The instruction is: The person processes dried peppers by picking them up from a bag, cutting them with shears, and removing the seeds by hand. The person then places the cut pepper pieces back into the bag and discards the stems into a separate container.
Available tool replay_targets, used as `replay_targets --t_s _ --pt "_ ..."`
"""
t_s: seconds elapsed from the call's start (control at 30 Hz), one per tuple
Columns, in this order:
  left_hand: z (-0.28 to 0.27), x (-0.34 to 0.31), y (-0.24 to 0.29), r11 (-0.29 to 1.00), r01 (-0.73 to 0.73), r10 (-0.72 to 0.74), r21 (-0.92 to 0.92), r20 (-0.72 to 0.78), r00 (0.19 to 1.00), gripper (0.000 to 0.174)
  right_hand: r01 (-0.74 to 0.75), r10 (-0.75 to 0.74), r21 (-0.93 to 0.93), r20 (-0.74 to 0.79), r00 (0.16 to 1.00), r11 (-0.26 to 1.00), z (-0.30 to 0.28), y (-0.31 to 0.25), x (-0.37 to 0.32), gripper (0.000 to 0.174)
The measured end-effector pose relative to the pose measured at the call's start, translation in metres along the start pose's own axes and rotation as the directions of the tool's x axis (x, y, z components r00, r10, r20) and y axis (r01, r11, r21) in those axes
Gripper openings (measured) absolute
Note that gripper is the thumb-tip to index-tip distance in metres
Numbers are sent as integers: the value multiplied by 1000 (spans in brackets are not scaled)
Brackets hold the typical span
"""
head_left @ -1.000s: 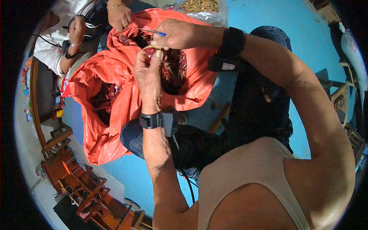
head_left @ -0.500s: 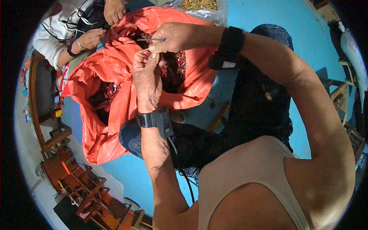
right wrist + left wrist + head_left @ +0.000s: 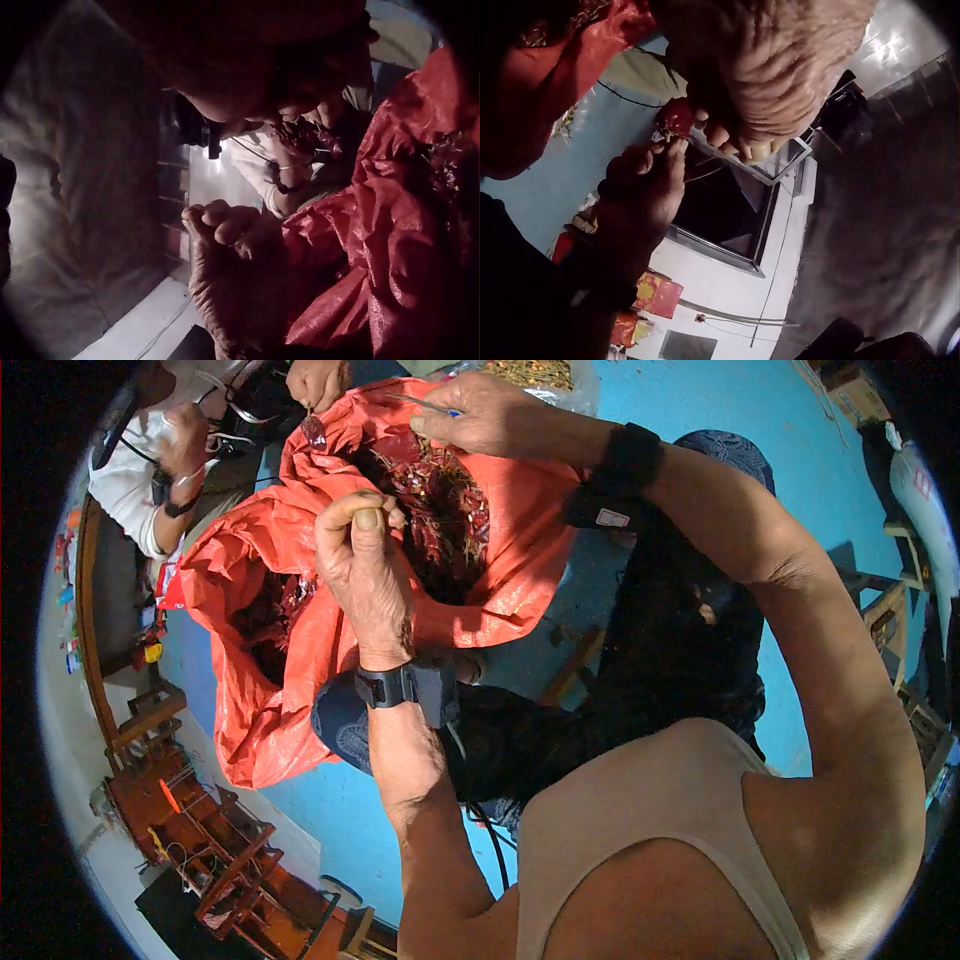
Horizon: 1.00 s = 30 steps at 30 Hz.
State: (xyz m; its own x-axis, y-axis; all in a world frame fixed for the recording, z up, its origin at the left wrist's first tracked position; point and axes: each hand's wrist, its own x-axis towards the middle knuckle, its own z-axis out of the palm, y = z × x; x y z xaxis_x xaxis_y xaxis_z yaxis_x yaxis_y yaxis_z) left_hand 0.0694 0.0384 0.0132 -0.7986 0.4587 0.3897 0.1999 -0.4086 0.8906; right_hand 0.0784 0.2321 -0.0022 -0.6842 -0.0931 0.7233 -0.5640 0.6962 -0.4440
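In the head view my left hand (image 3: 365,570) is held over the near side of an orange-red woven sack (image 3: 540,550), its thumb pressed against the curled index finger. Nothing shows between those fingertips. My right hand (image 3: 490,418), farther up and to the right, grips a slim metal-bladed tool (image 3: 420,402) with a blue part near the fingers. Dried red chillies (image 3: 450,510) with pale stems fill the sack below both hands. By the right fingertips, the left wrist view shows a dark red chilli (image 3: 676,118).
Across the sack, another person's hand (image 3: 318,382) pinches a dark red chilli (image 3: 314,430). A second orange sack (image 3: 240,730) holds more chillies. Behind stands a clear bag (image 3: 580,395) of stems. Brown wooden furniture (image 3: 190,830) lies at lower left on the blue floor (image 3: 310,820).
My hands have parted: the right moved up and right with the tool, the left down and left. The red chilli between the left fingertips no longer shows there.
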Motion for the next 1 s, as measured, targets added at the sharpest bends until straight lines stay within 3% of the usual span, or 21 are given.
replay_targets --t_s 0.03,0.1,0.13,0.2,0.33,0.53,0.6,0.7,0.77,0.8,0.93,1.0 --pt "0 0 1 1000 -5 5 1 -1 1000 12 6 -6 0 0 1000 1000 -2 0 1 21" --pt "1 0 4 997 -46 51 -58 76 996 13 -342 320 138 158 934 929 -7 -1 1 37" --pt "1 1 5 996 -40 47 -81 83 995 14 -340 318 138 160 935 930 -8 -1 1 37" --pt "1 -2 9 995 -9 16 -102 72 997 14 -193 179 79 153 972 978 -8 -4 0 37" --pt "-1 -3 16 976 63 -50 -208 67 996 12 -216 206 29 207 957 976 -4 -6 -2 37" --pt "0 0 22 920 69 -54 -385 49 997 11 -290 254 129 239 937 948 1 -10 -3 37" --pt "-1 0 20 908 70 -57 -412 44 997 12 -269 253 43 225 941 962 1 -9 -3 36" --pt "-4 1 15 865 119 -78 -488 103 992 15 -262 238 93 210 948 961 5 -8 -6 35" --pt "-6 1 16 715 231 -78 -659 253 964 18 -205 188 70 199 962 976 2 -13 -4 35" --pt "-4 0 16 706 225 -76 -671 244 967 19 -149 138 44 186 973 988 1 -15 -3 34" --pt "-1 -3 20 643 269 -50 -716 312 949 19 -152 144 45 155 977 987 0 -17 -3 34" --pt "0 -4 22 647 288 -38 -706 347 937 19 -155 145 28 225 964 988 -4 -18 -2 33"
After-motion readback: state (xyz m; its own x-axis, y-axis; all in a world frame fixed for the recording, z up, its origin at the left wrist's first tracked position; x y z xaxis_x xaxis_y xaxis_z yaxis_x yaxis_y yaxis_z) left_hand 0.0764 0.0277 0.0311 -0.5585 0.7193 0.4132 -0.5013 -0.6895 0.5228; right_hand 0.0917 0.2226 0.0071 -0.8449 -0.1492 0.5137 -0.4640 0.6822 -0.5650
